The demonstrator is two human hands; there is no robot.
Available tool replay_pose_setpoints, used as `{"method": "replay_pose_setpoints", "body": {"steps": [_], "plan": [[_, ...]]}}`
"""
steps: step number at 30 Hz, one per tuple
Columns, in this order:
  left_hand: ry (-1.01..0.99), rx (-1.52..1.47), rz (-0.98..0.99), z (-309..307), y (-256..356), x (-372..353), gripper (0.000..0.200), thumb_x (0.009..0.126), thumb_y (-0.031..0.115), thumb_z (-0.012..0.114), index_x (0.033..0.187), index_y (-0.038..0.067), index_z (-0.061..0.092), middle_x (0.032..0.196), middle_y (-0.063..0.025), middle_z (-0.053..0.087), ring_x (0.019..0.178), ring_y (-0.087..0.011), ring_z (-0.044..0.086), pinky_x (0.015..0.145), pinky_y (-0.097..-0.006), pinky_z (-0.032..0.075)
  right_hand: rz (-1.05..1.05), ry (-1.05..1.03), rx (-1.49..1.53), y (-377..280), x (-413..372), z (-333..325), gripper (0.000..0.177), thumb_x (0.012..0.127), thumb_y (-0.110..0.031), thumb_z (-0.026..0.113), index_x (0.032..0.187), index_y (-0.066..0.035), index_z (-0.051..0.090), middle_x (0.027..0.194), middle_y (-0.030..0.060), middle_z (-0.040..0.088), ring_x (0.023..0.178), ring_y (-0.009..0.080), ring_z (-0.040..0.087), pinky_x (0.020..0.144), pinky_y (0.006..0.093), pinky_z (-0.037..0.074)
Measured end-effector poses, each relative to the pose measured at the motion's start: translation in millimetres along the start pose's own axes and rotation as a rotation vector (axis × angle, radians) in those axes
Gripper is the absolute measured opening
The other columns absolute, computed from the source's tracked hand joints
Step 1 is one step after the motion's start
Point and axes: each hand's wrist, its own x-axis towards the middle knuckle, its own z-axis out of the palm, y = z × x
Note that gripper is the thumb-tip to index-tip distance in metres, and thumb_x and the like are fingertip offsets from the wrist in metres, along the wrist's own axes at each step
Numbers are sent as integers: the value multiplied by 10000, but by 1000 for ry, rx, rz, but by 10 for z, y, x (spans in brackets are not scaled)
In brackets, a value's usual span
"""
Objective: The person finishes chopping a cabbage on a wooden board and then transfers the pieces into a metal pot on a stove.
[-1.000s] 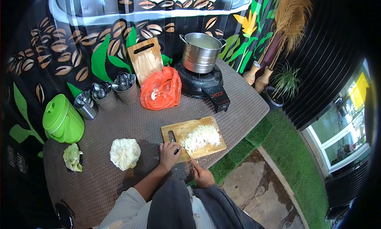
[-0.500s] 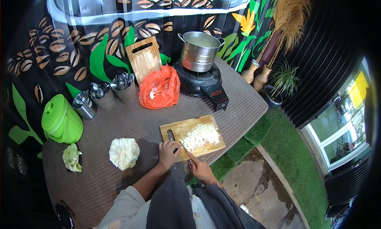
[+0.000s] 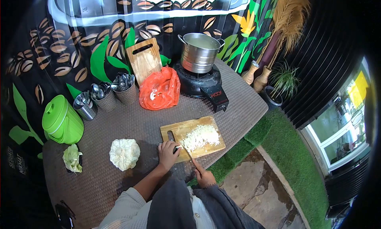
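Note:
Finely chopped pale cabbage [image 3: 203, 136] lies heaped on a wooden cutting board [image 3: 186, 127] that has a handle slot at its left end. My right hand [image 3: 204, 178] grips a knife [image 3: 188, 152], its blade resting at the board's near edge beside the heap. Over the board's near left corner, my left hand [image 3: 168, 154] is closed with fingers curled down, close to the blade. A pale bit of cabbage shows at its fingertips; most of what it holds is hidden. To the left sits a whitish cabbage head [image 3: 124, 154].
A steel pot [image 3: 201, 52] stands on a black portable stove [image 3: 198, 84]. Nearby are a red plastic bag [image 3: 160, 90], a second wooden board [image 3: 145, 62], cutlery holders [image 3: 104, 99] and a green lidded bucket [image 3: 63, 120]. Loose cabbage leaves [image 3: 72, 158] lie at the table's left.
My right hand has shifted slightly down and its grip on the knife looks turned, with the blade steeper. My left hand stays nearly in place.

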Motion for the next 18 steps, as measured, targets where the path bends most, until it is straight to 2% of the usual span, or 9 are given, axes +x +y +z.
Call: {"method": "replay_pose_setpoints", "body": {"steps": [2, 5, 8, 15, 18], "plan": [[-9, 9, -5, 5, -10, -12, 213, 814, 252, 757, 980, 135, 694, 1002, -8, 626, 1031, -220, 559, 928, -401, 353, -169, 176, 60, 78, 40, 123, 561, 963, -223, 548, 1483, -377, 407, 748, 251, 655, 667, 429, 657, 611, 506, 531], [-7, -4, -7, 12, -14, -11, 202, 811, 254, 761, 964, 135, 702, 987, -7, 624, 1024, -217, 557, 929, -399, 349, -85, 118, 27, -74, 34, 44, 565, 960, -225, 544, 1485, -375, 402, 756, 246, 661, 676, 429, 659, 624, 508, 537], [-10, -5, -18, 10, -9, -9, 179, 805, 252, 767, 928, 136, 708, 967, -3, 622, 1012, -213, 557, 925, -399, 350, -124, 98, 0, -57, 57, 68, 546, 949, -171, 581, 1458, -328, 464, 778, 259, 652, 674, 433, 649, 609, 494, 515], [17, -14, -8, 6, 4, 3, 159, 791, 236, 779, 900, 141, 714, 939, 7, 619, 994, -206, 558, 911, -394, 353, -91, 77, -69, -43, 61, 72, 538, 953, -183, 572, 1459, -328, 461, 750, 260, 641, 665, 432, 645, 609, 497, 512], [19, -9, 4, -1, 6, 10, 153, 792, 231, 777, 901, 143, 714, 936, 9, 618, 991, -204, 558, 906, -392, 352, -90, 36, -89, -94, 95, 23, 572, 960, -210, 521, 1496, -363, 391, 751, 240, 661, 677, 416, 658, 635, 505, 527]]}}
